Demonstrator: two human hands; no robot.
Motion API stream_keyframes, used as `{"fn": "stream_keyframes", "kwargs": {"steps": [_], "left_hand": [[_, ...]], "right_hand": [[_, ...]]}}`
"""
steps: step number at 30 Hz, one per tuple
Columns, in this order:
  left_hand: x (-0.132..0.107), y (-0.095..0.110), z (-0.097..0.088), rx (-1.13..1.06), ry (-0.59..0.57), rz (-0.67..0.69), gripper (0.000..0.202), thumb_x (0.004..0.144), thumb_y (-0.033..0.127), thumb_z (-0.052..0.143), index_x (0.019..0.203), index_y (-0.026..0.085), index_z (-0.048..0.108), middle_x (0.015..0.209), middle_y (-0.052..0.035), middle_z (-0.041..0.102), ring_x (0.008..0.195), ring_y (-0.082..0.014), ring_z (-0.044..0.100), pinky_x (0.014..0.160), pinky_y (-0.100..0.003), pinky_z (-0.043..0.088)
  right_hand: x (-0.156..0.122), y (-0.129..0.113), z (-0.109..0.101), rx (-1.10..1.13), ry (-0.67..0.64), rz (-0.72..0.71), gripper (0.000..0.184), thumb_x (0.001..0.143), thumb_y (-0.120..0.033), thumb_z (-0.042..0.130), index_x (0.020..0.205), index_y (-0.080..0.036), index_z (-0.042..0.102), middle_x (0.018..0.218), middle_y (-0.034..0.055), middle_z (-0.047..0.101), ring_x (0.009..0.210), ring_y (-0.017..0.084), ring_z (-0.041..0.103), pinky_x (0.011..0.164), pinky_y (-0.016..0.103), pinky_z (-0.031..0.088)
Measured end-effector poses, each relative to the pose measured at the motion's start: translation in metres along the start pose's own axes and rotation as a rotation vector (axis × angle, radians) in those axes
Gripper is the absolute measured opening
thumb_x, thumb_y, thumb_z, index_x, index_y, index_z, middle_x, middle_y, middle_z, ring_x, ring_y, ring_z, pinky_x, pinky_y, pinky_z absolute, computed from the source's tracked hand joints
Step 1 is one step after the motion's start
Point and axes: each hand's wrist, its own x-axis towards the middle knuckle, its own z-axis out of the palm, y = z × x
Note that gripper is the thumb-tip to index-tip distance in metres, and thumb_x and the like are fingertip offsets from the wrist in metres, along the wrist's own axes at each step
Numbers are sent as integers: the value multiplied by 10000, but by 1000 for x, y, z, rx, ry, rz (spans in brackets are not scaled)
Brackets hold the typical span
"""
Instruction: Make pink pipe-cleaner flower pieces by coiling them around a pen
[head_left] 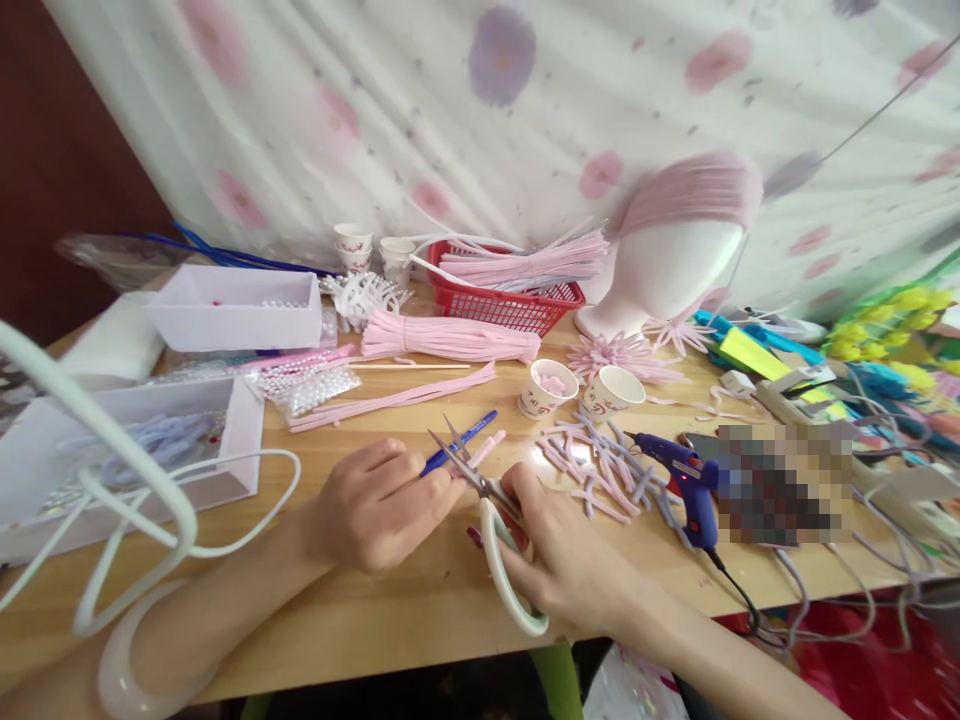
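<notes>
My right hand (559, 555) grips white-handled scissors (487, 510) with their blades open, pointing up and left. My left hand (375, 505) is closed in a pinch on a blue pipe cleaner (457, 443) and a short pink piece (486, 450), which lie between the scissor blades. Both hands rest over the wooden table (420, 600). A pale bangle (124, 655) circles my left wrist.
Cut pink and lilac pieces (600, 465) lie beside a blue glue gun (686, 480). Two paper cups (577, 390), a pink bundle (450, 338), a red basket (510, 290), a foam head (667, 265), white trays (236, 310) and bagged pearls (311, 385) surround them.
</notes>
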Motion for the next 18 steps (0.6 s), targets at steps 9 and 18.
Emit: {"fn": "stream_keyframes", "kwargs": {"steps": [9,18], "left_hand": [[6,-3,-2,37,19,28,139,873,55,566,926,120,677,771,-25,735,644,-148,598,587,-315,447],[2,-4,-2,-35,59,-26,154,873,73,589,957,163,682,846,-27,746,784,-163,648,701,-305,489]], "right_hand": [[5,15,5,-11,113,22,196,829,-268,537,792,-226,349,599,-48,452,495,121,409,482,242,243],[1,18,-2,-61,248,24,235,869,-396,496,820,-227,340,698,-15,499,575,147,469,541,257,347]]}}
